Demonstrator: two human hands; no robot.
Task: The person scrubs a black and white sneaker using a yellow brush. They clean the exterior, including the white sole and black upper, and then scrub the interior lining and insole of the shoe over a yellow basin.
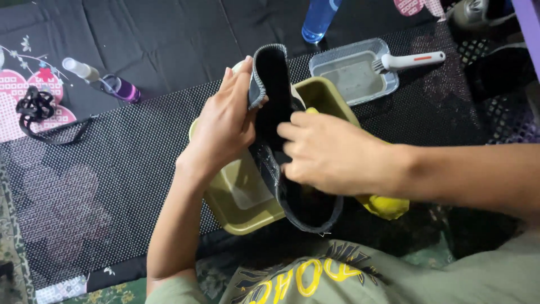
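My left hand [225, 121] grips the upper edge of a black knit shoe [275, 95] with a grey ribbed rim, holding it over an olive-green basin [247, 217]. My right hand [329, 152] is pressed against the shoe's middle, fingers curled on its dark fabric. A yellow cloth or sponge [385, 205] shows under my right wrist, near the basin's right side. The basin holds a little cloudy water.
A clear plastic tray [354, 79] with a white brush [408, 60] lies behind the basin. A blue bottle [318, 19] stands at the back, a small purple bottle [121, 87] and black cord [36, 107] at left. Everything rests on a black mesh mat [101, 180].
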